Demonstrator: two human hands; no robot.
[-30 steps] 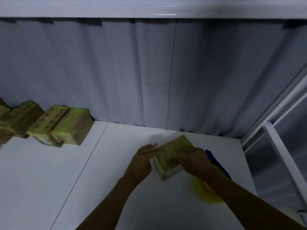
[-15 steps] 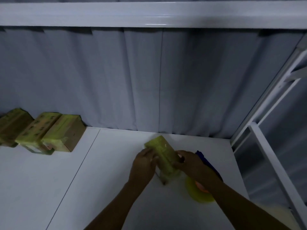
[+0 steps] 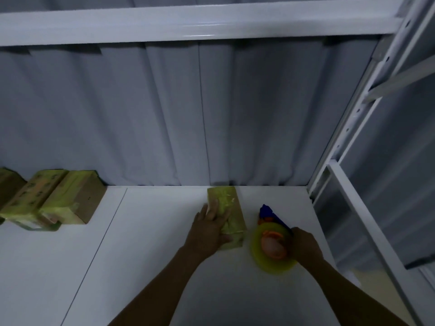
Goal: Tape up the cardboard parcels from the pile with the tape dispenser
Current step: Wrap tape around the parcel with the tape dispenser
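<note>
The leftmost parcel (image 3: 9, 187) was cut off by the left edge. The right hand (image 3: 306, 245) hid the handle of the tape dispenser (image 3: 270, 247); its roll was blurred.

The right hand (image 3: 304, 245) leaves the parcel (image 3: 229, 203) and goes to the tape dispenser (image 3: 273, 248).
A moment ago both hands held the parcel tipped up in the lower middle of the frame. Now it lies flat on the table (image 3: 153, 231) with only the left hand (image 3: 209, 229) resting on top. The right hand has moved to the lower right and holds the tape dispenser.
</note>
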